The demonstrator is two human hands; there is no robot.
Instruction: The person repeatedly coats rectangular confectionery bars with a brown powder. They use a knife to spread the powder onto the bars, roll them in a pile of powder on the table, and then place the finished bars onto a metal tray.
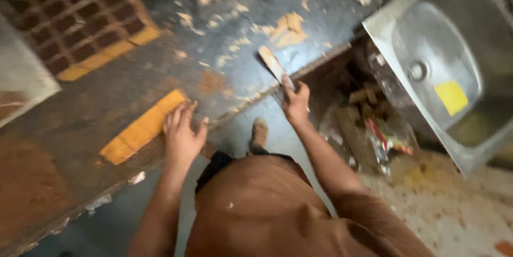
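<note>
Underhand, flat-bladed scraper (273, 65), crusted dark slab (160, 70)

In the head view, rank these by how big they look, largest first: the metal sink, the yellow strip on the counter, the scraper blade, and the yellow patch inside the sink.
1. Metal sink, by far the largest.
2. Yellow strip.
3 and 4. Scraper blade and yellow patch: they look much alike in area, and the blur makes ranking them unsure.
</note>
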